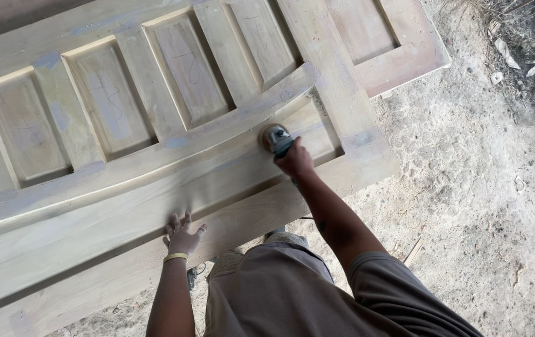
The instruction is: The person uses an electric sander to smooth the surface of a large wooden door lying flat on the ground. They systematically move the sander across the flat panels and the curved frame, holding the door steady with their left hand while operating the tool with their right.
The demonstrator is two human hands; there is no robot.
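Right hand (295, 161) grips a disc sander (275, 138), disc on the wooden door (155, 181) at the curved rail, toward 1 o'clock. Left hand (182, 236) lies open, fingers spread, bracing the near edge. Recommend: keep the disc flat, pressure light, travel steady along the grain.

Both bare arms reach forward from the body

The left hand (182, 235) lies flat, fingers spread, with a yellow band at its wrist; the right arm stretches further out, nearly straight, and its right hand (295, 161) is curled in a closed grip
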